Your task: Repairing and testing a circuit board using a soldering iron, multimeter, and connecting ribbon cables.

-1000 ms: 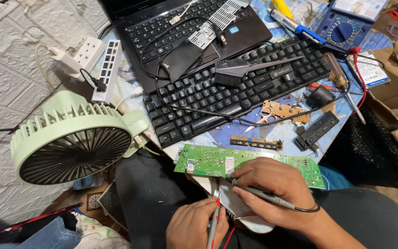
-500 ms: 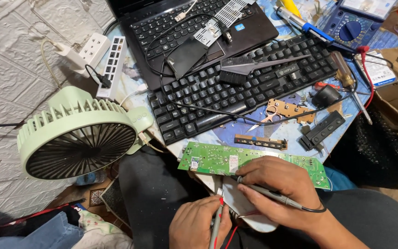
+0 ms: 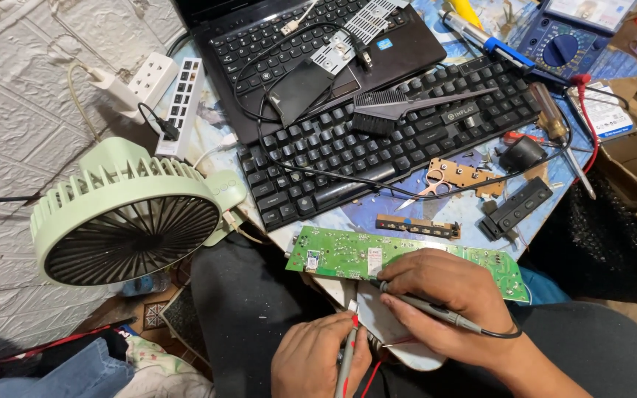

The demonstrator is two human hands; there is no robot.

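Your right hand (image 3: 451, 302) is closed around a black probe (image 3: 425, 306), whose tip points left and meets the lower edge of the long green circuit board (image 3: 348, 254). Your left hand (image 3: 318, 361) grips a red probe (image 3: 348, 354) held nearly upright, its tip just below that same board edge, beside the black probe's tip. Under both hands, below the board, lies a white curved part (image 3: 392, 332); whether either probe touches it cannot be told.

The green circuit board lies flat across your lap at the near edge of the worktable (image 3: 377, 206), tilted slightly down to the right. Just above the board sit a narrow brown strip board (image 3: 418, 226) and small scissors (image 3: 425, 188). Farther above it a black keyboard (image 3: 392, 136) stretches diagonally, with a black brush (image 3: 399, 107) resting on its keys. Beyond the keyboard stands an open laptop (image 3: 318, 51). To the left of the board a pale green fan (image 3: 130, 214) faces toward you. Well above and right of the board lies a blue multimeter (image 3: 569, 33), with a screwdriver (image 3: 554, 121) near it.
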